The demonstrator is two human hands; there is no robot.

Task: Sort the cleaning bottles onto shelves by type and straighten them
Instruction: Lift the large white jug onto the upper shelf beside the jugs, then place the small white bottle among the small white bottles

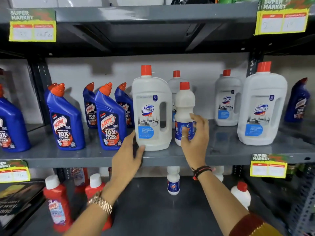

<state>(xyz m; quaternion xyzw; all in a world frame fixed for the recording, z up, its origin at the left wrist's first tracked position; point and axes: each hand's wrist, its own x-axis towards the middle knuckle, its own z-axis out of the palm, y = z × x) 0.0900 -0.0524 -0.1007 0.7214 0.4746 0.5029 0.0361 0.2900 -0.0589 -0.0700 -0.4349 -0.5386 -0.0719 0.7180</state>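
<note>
A large white Domex bottle [151, 113] with a red cap stands upright at the middle of the grey middle shelf [95, 158]. My left hand [127, 159] grips its lower left corner, thumb on the front of the base. Right beside it stands a small white bottle [184, 104] with a red cap and blue label. My right hand [196, 138] is in front of it with fingers spread, the index finger touching the label. Several blue Harpic bottles [110, 120] stand to the left. More Domex bottles [262, 106] stand to the right.
One blue Harpic bottle [297, 101] stands alone at the far right of the middle shelf. The lower shelf holds red bottles [58, 203], a small white bottle [173, 181] and a red-capped white bottle [242, 193]. Yellow price tags [268, 167] hang on the shelf edges.
</note>
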